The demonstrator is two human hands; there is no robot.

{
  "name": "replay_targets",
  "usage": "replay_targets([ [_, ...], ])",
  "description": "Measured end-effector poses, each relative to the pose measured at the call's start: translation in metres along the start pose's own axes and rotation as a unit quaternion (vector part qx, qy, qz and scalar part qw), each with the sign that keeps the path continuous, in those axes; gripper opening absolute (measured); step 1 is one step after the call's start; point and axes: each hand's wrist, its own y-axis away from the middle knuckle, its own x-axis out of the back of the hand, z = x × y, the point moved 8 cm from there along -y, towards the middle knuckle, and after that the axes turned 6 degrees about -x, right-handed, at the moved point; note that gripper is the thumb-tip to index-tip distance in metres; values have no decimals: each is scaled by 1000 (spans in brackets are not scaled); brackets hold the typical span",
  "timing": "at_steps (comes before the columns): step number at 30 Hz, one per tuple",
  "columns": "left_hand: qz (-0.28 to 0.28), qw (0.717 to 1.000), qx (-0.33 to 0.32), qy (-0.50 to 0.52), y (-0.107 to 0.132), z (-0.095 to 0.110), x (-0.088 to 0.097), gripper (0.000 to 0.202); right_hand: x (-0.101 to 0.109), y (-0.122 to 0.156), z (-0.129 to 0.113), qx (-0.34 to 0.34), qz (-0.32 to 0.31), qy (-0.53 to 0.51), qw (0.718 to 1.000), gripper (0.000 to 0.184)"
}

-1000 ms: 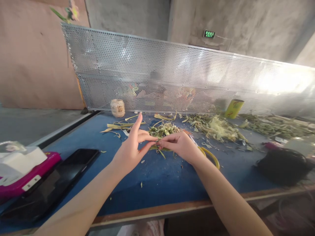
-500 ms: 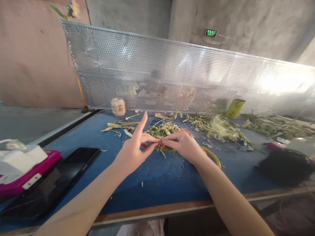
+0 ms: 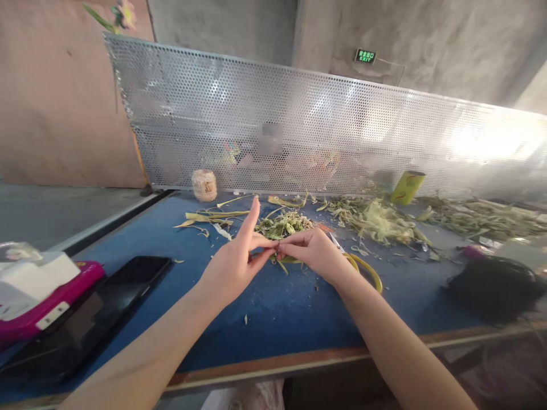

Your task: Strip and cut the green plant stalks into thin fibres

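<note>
1. Grip: two hands, the left hand (image 3: 231,262) and the right hand (image 3: 320,253), meet with thumb and fingertips drawn together at one spot; one left finger points up. I cannot tell whether anything is pinched between them, as the spot is too small to read.
2. Nearest the fingertips: one small heap of green plant bits (image 3: 285,224), lying just beyond them on the blue tabletop (image 3: 290,327). One thin green strip (image 3: 282,266) shows just below the fingers.
3. One pair of yellow-handled scissors (image 3: 375,274), partly hidden behind the right wrist.
4. Two larger plant heaps off to the right: a nearer heap (image 3: 376,224) and a farther heap (image 3: 482,219). Their stems overlap too much to count.
5. One bundle of yellowish strips (image 3: 213,216), left of the small heap; its number is unclear.
6. Two containers near the perforated screen (image 3: 192,102): one pale wrapped jar (image 3: 204,185) and one leaning yellow-green can (image 3: 408,188).
7. At the left edge, one black phone (image 3: 106,307) beside one magenta object (image 3: 47,310); at the right, one dark rounded object (image 3: 496,290), blurred.
</note>
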Motion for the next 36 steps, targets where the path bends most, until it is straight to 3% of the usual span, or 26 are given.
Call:
replay_targets([
  [4,21,991,-105,-82,3,12,0,80,0,-2,4,-15,1,-32,999,15],
  [7,36,981,-147,-118,5,19,-1,81,1,-2,4,-18,8,-46,999,13],
  [10,41,983,-140,-115,4,21,-1,84,1,-1,4,-18,9,-51,999,13],
  [16,28,998,-47,-26,1,12,-2,84,2,-2,5,-14,7,-89,996,14],
  [19,25,999,-33,18,2,11,-3,84,2,-2,7,-23,9,-131,991,15],
  [32,30,991,-133,-5,6,22,-4,83,0,-3,9,-20,-23,-166,986,19],
  [36,29,993,-113,-4,6,19,-4,82,0,-5,11,-9,-21,-164,986,19],
])
